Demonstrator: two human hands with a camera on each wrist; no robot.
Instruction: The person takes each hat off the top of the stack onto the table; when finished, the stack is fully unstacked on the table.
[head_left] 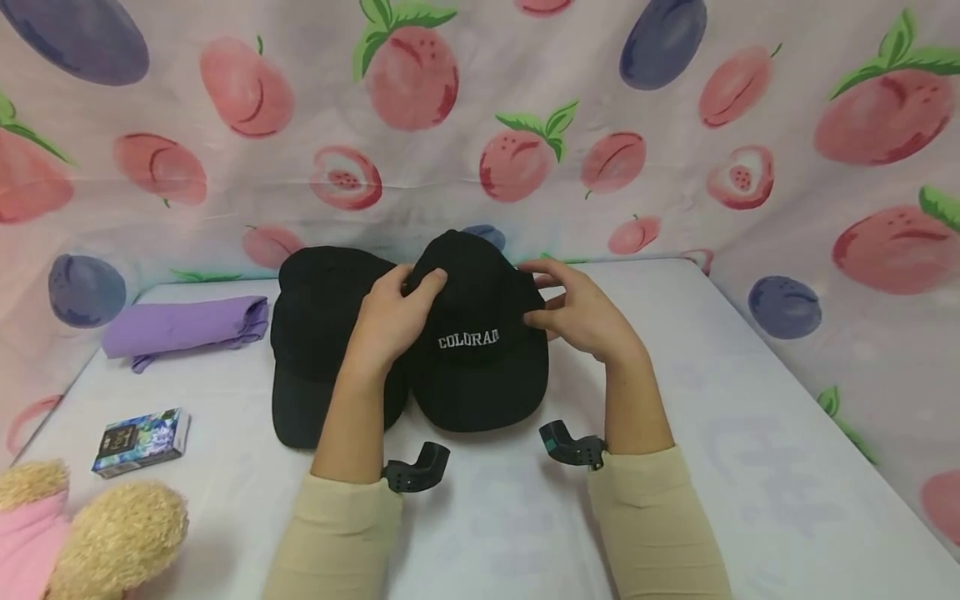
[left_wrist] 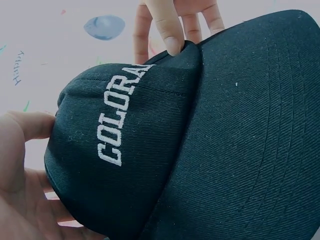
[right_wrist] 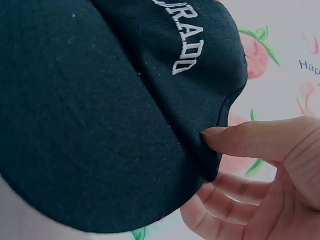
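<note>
A black baseball cap point(head_left: 480, 387) with white "COLORADO" lettering is upright in the middle of the head view, its brim toward me. My left hand point(head_left: 392, 315) holds the crown's left side, thumb over the edge and fingers behind it. On the opposite side my right hand point(head_left: 588, 321) pinches the cap's lower edge; in the right wrist view the thumb point(right_wrist: 240, 140) presses the outside near the brim while the fingers go underneath. A second black cap point(head_left: 307, 333) lies just left, partly hidden behind my left forearm and overlapped by the lettered cap.
Folded purple cloth point(head_left: 187, 325) lies at the back left of the white table point(head_left: 750, 467). In front of it is a small patterned box point(head_left: 142, 442). A plush toy point(head_left: 120, 533) in pink fills the near left corner. Fruit-printed fabric point(head_left: 555, 67) hangs behind.
</note>
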